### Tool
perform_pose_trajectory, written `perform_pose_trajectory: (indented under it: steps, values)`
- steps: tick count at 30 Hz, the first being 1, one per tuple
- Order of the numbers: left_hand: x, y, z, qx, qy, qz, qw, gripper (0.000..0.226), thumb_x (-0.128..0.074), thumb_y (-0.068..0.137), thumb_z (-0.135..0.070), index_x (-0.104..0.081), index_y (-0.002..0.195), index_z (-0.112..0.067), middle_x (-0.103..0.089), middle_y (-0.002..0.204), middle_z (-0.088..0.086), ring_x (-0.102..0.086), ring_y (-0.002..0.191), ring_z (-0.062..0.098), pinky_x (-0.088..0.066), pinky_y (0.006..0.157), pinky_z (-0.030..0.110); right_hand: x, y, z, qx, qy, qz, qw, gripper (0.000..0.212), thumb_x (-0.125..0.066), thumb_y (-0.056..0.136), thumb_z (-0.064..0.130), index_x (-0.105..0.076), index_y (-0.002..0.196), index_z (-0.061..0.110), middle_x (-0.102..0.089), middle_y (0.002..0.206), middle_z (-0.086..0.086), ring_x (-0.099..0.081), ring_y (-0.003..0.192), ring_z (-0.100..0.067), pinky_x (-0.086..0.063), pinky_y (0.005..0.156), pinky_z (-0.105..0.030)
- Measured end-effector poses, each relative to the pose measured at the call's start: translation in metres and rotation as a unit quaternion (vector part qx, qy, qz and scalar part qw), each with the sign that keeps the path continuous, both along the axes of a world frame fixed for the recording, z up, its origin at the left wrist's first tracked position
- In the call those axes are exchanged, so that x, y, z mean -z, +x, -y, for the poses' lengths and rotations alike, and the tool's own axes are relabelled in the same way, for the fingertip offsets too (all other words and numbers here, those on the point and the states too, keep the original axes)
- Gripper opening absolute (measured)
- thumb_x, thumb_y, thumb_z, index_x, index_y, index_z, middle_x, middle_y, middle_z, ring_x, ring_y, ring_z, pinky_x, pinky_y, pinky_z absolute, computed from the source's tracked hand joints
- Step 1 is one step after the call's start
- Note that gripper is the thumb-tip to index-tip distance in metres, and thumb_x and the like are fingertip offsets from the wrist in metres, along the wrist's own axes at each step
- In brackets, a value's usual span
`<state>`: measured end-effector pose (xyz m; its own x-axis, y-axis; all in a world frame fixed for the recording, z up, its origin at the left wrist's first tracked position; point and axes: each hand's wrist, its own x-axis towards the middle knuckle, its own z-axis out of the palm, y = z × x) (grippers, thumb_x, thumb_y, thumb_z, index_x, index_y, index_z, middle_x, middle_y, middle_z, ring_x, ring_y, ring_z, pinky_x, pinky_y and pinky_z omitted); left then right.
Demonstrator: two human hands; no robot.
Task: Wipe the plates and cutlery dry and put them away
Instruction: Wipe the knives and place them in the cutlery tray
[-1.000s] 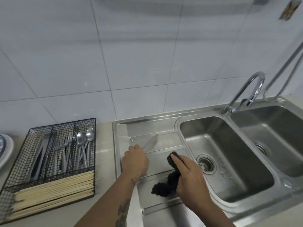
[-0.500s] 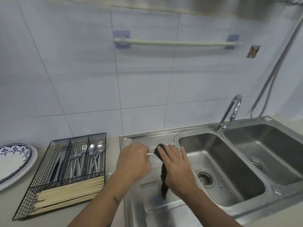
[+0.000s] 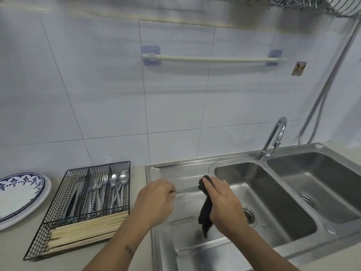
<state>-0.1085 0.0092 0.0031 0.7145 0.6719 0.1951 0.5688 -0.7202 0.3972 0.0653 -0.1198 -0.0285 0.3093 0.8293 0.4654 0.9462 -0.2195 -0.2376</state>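
Head view: my left hand curls its grip round the handle of a slim, shiny steel table knife, which hangs above the ribbed stainless-steel draining board of the double-bowl sink. The knife's long axis runs nearly level, left to right, with the blade pointing right toward the sink bowls. My right hand closes its grip on a dark, nubbly dish cloth; the cloth's upper fold wraps the blade's tip, hiding it, and the rest dangles as a limp strip toward the draining board. On the pale, smooth surface to the left stands a black wire-mesh cutlery tray, with knives, forks and spoons lying lengthwise in three narrow compartments and pale wooden chopsticks stacked crosswise in the front one. Further left lie oval white plates with a blue patterned rim, stacked. A curved chrome tap rises behind the bowls.
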Motion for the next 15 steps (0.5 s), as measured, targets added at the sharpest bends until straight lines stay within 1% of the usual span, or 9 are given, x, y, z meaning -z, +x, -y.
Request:
perform_pose_trajectory:
  steps: [1,3,4,6,8,9,11,13,15]
  values:
    - [0.002,-0.002,-0.001,0.007,-0.023,-0.002,1.000,0.023,-0.048,0.101,-0.027,-0.070,0.108,-0.029,-0.064,0.104,-0.014,-0.060,0.099,0.014,-0.046,0.082,0.029,-0.001,0.000,0.001,0.006,0.011,0.000,1.000,0.073,-0.070,0.059,-0.011,-0.058,0.129,0.007,-0.058,0.126,-0.007,-0.056,0.116,-0.027,-0.016,0.115,-0.022]
    - [0.003,-0.003,-0.003,0.014,-0.060,-0.009,0.998,0.027,-0.048,0.101,-0.026,-0.069,0.116,-0.032,-0.069,0.110,-0.013,-0.061,0.102,0.014,-0.047,0.084,0.028,-0.002,-0.008,-0.001,-0.002,0.033,0.002,0.999,0.069,-0.052,0.065,-0.012,-0.056,0.132,0.005,-0.057,0.131,-0.011,-0.054,0.123,-0.030,-0.022,0.118,-0.031]
    - [0.001,-0.002,-0.003,0.017,-0.073,-0.009,0.997,0.027,-0.048,0.101,-0.025,-0.070,0.115,-0.033,-0.069,0.105,-0.012,-0.061,0.096,0.013,-0.046,0.079,0.028,-0.001,-0.012,-0.003,-0.015,0.037,0.008,0.999,0.068,-0.041,0.069,-0.009,-0.055,0.134,0.004,-0.056,0.134,-0.011,-0.051,0.126,-0.031,-0.028,0.117,-0.039]
    - [-0.004,0.002,-0.004,0.026,-0.100,0.007,0.995,0.025,-0.049,0.099,-0.021,-0.072,0.100,-0.031,-0.064,0.080,-0.013,-0.056,0.075,0.008,-0.040,0.068,0.027,0.005,-0.020,-0.008,-0.057,0.031,0.031,0.997,0.071,-0.029,0.070,-0.005,-0.053,0.137,0.005,-0.052,0.140,-0.012,-0.045,0.134,-0.031,-0.032,0.115,-0.049]
    - [-0.009,0.005,-0.006,0.029,-0.136,0.031,0.990,0.026,-0.051,0.096,-0.019,-0.068,0.080,-0.030,-0.057,0.066,-0.014,-0.052,0.062,0.005,-0.037,0.061,0.022,0.014,-0.018,-0.011,-0.085,0.012,0.049,0.995,0.071,-0.033,0.071,-0.006,-0.050,0.139,0.006,-0.048,0.144,-0.011,-0.040,0.138,-0.031,-0.031,0.113,-0.051]
    - [-0.009,0.005,-0.006,0.027,-0.151,0.031,0.988,0.025,-0.053,0.095,-0.019,-0.066,0.076,-0.030,-0.056,0.063,-0.014,-0.052,0.059,0.004,-0.036,0.058,0.019,0.018,-0.013,-0.012,-0.081,0.003,0.051,0.995,0.068,-0.038,0.073,-0.005,-0.049,0.140,0.007,-0.048,0.144,-0.011,-0.039,0.139,-0.030,-0.031,0.112,-0.052]
    - [-0.005,0.002,-0.006,0.023,-0.163,0.016,0.986,0.023,-0.056,0.095,-0.024,-0.064,0.075,-0.032,-0.055,0.060,-0.013,-0.051,0.056,0.004,-0.034,0.055,0.017,0.021,-0.005,-0.012,-0.056,-0.017,0.049,0.997,0.065,-0.045,0.075,0.000,-0.049,0.140,0.009,-0.049,0.144,-0.009,-0.038,0.139,-0.029,-0.032,0.111,-0.052]
    - [0.000,0.000,-0.008,0.013,-0.173,0.014,0.985,0.023,-0.058,0.095,-0.029,-0.063,0.074,-0.033,-0.055,0.060,-0.013,-0.051,0.057,0.004,-0.036,0.056,0.019,0.020,-0.008,-0.013,-0.050,-0.030,0.046,0.997,0.071,-0.056,0.069,-0.001,-0.049,0.139,0.010,-0.050,0.142,-0.008,-0.039,0.138,-0.029,-0.032,0.111,-0.052]
    - [0.001,0.000,-0.010,0.006,-0.180,0.023,0.983,0.024,-0.060,0.095,-0.032,-0.064,0.072,-0.032,-0.056,0.060,-0.014,-0.051,0.057,0.003,-0.038,0.057,0.022,0.017,-0.021,-0.017,-0.085,-0.019,0.049,0.995,0.074,-0.052,0.066,-0.004,-0.050,0.138,0.010,-0.052,0.141,-0.007,-0.041,0.136,-0.028,-0.031,0.113,-0.052]
